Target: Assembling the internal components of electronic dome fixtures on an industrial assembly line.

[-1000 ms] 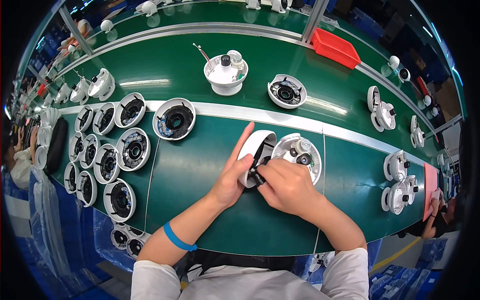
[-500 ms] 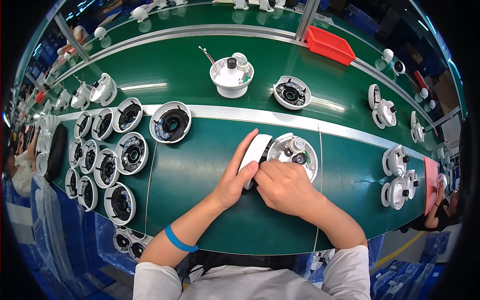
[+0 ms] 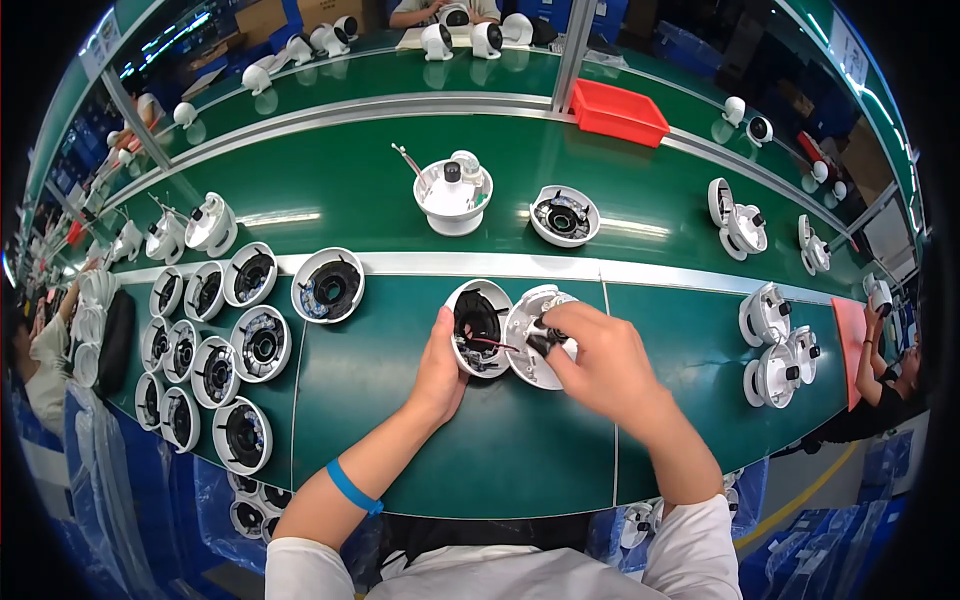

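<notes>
My left hand (image 3: 437,370) grips a round white camera housing (image 3: 480,322) by its left rim, tilted so the black inside faces up and toward the right. Beside it lies a white camera base (image 3: 528,362), its right part covered by my right hand (image 3: 612,362). The right thumb and fingers close around the black lens part (image 3: 543,338) on this base. Thin dark and reddish wires (image 3: 490,343) run between the housing and the base. What the right fingertips press on is partly hidden.
Several white housings with black insides (image 3: 263,343) stand grouped on the left. Beyond the metal strip are a base with a lens (image 3: 452,197) and another housing (image 3: 565,215). Camera assemblies (image 3: 777,375) stand at the right. A red tray (image 3: 620,112) sits farther back. Co-workers are at the edges.
The housing has turned from edge-on to showing its inside, and my left hand now holds its outer side. My right hand has moved from the housing onto the base's lens part. The view has shifted.
</notes>
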A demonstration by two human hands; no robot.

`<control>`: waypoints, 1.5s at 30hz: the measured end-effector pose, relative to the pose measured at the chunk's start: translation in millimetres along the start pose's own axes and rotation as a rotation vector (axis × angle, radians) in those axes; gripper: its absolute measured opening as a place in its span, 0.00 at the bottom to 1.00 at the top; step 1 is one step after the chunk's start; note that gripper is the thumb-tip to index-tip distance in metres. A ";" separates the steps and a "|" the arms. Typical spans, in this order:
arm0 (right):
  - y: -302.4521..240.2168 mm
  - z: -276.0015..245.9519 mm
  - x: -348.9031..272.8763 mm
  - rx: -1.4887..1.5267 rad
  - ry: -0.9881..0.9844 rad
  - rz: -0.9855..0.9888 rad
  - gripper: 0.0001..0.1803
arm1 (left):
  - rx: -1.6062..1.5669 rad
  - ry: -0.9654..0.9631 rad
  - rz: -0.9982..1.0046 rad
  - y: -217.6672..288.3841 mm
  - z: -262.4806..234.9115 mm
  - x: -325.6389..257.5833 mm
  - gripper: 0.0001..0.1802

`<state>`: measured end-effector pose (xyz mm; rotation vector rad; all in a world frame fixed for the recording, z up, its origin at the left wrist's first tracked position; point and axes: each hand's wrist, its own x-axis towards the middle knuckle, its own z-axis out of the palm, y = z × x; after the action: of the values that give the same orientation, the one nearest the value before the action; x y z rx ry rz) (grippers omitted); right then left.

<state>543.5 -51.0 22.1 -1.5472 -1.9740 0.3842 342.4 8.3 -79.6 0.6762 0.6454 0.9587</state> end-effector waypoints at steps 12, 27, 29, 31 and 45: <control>84.5 -116.4 -14.0 0.761 0.266 0.572 0.09 | 0.081 -0.366 -0.136 -25.9 90.4 131.1 0.49; 224.7 -117.5 100.5 0.253 0.614 0.512 0.22 | 1.093 0.053 0.441 -3.6 75.7 25.3 0.27; 229.7 -116.3 117.1 -0.100 0.670 0.613 0.23 | 1.038 0.024 0.503 0.0 51.9 6.0 0.34; 167.3 -89.9 133.2 -0.227 0.822 0.388 0.23 | 0.843 0.073 0.420 13.3 42.8 -19.3 0.40; 27.1 -27.1 114.7 0.491 0.219 0.161 0.16 | -0.009 0.221 0.297 50.2 -10.5 -21.4 0.16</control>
<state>564.5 62.1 59.4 -1.3617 -1.4544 0.6774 299.9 12.3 -44.0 0.6745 0.7470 1.3238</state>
